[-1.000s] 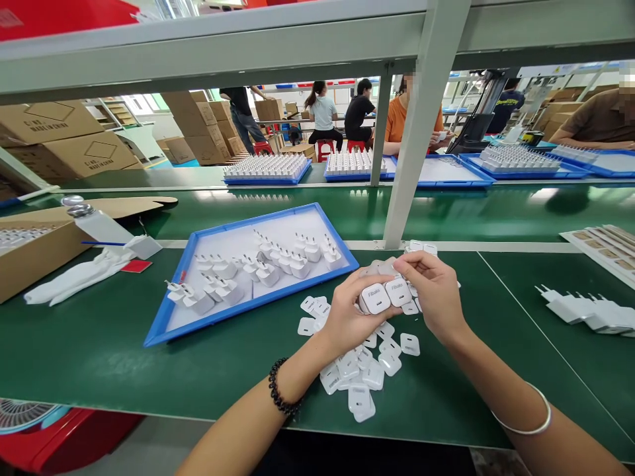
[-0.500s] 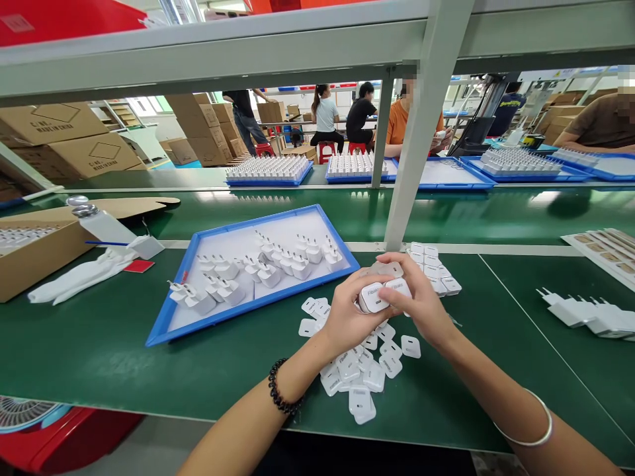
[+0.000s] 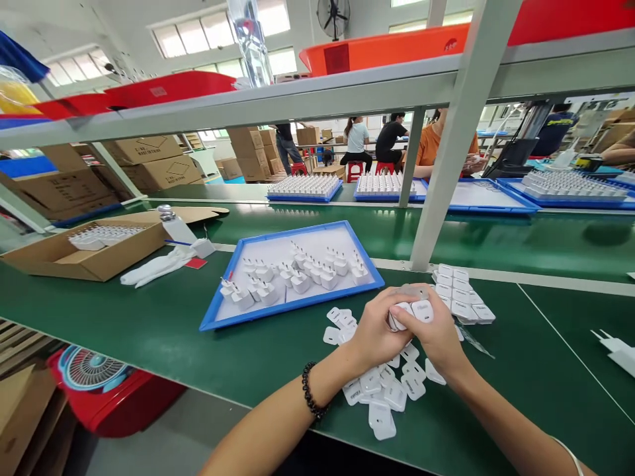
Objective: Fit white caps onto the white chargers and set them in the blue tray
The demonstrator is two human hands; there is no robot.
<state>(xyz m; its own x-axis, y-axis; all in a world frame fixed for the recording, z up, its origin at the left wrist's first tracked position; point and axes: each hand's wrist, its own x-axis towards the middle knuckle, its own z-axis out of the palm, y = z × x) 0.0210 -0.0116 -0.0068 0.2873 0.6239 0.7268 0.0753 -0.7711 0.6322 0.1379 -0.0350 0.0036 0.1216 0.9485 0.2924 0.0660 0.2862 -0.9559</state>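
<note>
My left hand (image 3: 380, 330) and my right hand (image 3: 436, 334) are together, fingers wrapped round a pair of white chargers (image 3: 421, 311) with printed faces turned up towards me. The right thumb lies across the face of one charger. Below my hands, a loose heap of white printed face plates (image 3: 391, 393) lies on the green bench. Behind my right hand stand neat rows of white pieces (image 3: 461, 291). To the left is a blue-rimmed tray (image 3: 292, 304) with several white plug chargers (image 3: 300, 281), pins up.
At the left are an open cardboard box (image 3: 99, 264) of white plugs, a dispenser bottle (image 3: 177, 228) and a white glove (image 3: 159, 266). A grey post (image 3: 441, 172) rises beyond my hands. Filled trays (image 3: 305, 188) line the far side, where people sit. A plug (image 3: 618, 350) lies at right.
My view has turned left and up, so the scene sits further right and lower. Both hands still hold the chargers, with the right thumb now further over one face.
</note>
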